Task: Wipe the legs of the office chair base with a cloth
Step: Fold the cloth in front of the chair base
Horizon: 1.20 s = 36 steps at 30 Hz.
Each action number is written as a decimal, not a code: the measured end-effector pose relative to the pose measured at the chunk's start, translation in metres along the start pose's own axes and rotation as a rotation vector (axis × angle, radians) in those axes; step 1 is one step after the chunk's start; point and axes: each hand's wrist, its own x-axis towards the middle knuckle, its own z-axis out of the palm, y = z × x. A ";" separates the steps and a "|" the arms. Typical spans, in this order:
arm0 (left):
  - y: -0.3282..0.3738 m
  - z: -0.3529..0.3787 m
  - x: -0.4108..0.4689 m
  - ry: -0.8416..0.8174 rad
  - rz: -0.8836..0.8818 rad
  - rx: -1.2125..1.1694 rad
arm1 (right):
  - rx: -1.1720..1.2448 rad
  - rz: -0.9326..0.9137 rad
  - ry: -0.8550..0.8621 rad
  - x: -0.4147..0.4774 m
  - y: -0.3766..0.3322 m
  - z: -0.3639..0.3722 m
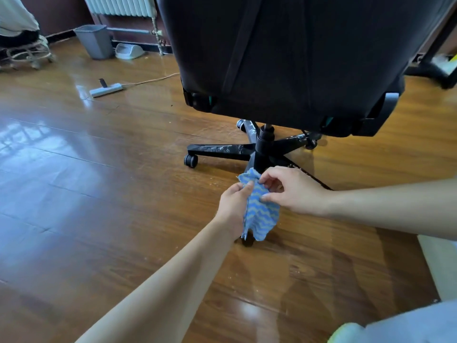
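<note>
A black office chair (291,58) stands on the wooden floor (99,194), its star base (222,150) dusty (legs streaked pale). Over the nearest leg, left hand (232,206) and right hand (294,189) both pinch a blue-striped cloth (259,214).

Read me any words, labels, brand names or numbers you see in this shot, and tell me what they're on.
None can be read. The office chair, cloth, grey bin and power strip show no legible text or labels.
</note>
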 end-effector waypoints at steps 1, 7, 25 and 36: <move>0.000 -0.001 0.002 -0.019 -0.013 -0.033 | -0.038 0.050 -0.013 0.003 0.002 0.002; 0.006 -0.012 0.016 -0.017 -0.046 -0.107 | -0.059 0.045 0.065 0.020 0.000 0.004; 0.029 -0.039 0.013 -0.298 -0.011 0.054 | 0.215 0.119 -0.025 0.042 -0.001 0.008; 0.041 -0.038 0.002 -0.465 -0.030 0.215 | 0.325 0.217 0.035 0.038 0.004 0.003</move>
